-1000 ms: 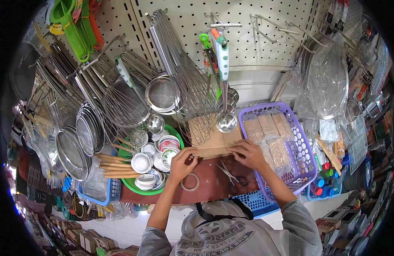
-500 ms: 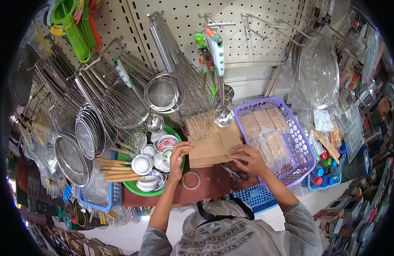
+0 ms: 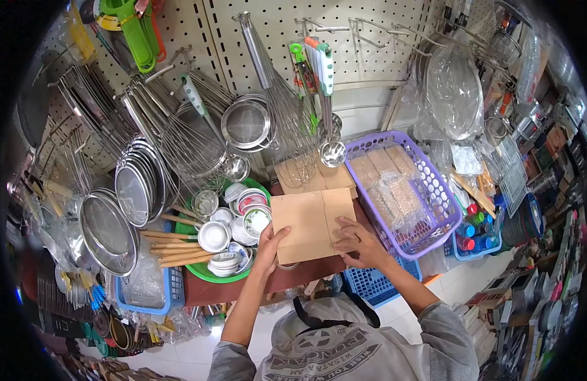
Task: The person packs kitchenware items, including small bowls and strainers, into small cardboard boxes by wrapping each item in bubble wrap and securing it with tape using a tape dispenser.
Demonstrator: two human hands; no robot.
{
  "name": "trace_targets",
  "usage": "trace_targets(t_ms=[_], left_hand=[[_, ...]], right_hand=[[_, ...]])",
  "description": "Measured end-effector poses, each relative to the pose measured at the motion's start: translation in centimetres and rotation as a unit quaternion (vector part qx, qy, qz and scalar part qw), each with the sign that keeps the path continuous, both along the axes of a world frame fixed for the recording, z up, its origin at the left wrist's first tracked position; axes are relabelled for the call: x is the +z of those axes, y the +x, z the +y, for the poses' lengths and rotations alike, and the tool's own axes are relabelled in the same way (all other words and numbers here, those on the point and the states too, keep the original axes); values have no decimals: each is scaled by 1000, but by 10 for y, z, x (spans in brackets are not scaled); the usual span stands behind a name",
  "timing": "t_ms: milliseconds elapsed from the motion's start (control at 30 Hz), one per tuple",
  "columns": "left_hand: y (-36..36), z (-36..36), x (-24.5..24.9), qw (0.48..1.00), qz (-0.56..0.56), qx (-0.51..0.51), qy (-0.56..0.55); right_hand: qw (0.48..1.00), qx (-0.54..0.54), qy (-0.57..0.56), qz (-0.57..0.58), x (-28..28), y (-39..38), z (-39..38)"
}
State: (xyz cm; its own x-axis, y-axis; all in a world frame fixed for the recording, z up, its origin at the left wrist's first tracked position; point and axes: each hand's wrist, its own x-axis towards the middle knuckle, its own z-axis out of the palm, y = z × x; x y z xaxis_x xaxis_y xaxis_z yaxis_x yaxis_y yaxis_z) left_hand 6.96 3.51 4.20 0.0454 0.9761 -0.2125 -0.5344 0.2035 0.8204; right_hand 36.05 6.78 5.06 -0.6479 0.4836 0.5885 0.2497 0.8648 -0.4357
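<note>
A flat piece of brown cardboard (image 3: 306, 222) is raised above the red-brown tabletop (image 3: 284, 277), with a second brown cardboard piece (image 3: 328, 179) lying behind it. My left hand (image 3: 268, 249) grips its left edge, thumb on the front face. At the right edge, my right hand (image 3: 358, 242) holds the cardboard with bent fingers. The green basin (image 3: 201, 272) of small bowls (image 3: 214, 236) stands to the left of my left hand. Beyond my right hand sits a purple basket (image 3: 443, 198) with packs of brown pieces (image 3: 389, 190).
Whisks (image 3: 274, 101), strainers (image 3: 246, 122) and ladles (image 3: 332, 152) hang from the pegboard (image 3: 370, 63). A blue basket (image 3: 377, 284) is beneath the purple one. Wooden handles (image 3: 182, 252) stick out over the basin's left side.
The cardboard has been lifted off the table and brought nearer, and both hands have closed on its edges. The view has shifted slightly. The scissors and tape roll seen earlier are now hidden.
</note>
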Motion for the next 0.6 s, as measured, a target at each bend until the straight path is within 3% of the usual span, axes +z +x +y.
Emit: trace_targets(t_ms=[133,233,333,400,467,500,600], left_hand=[[4,-14,-10,999,12,7,47],[10,-29,-11,997,28,21,67],[14,-42,-14,995,47,18,91],[18,-53,-13,992,60,13,113],[23,-62,-10,985,87,-5,149],[24,-64,-10,981,101,-13,168],[24,-69,-24,971,181,-34,152]], right_hand=[[998,-63,-14,9,-6,-4,-26],[975,-213,-48,38,-17,-14,-37],[925,-268,-187,193,-20,-32,-49],[898,-245,-264,252,-24,-34,-51],[828,-176,-391,362,-22,-42,-56],[850,-189,-351,345,-28,-45,-57],[814,-175,-384,399,-44,-49,-56]])
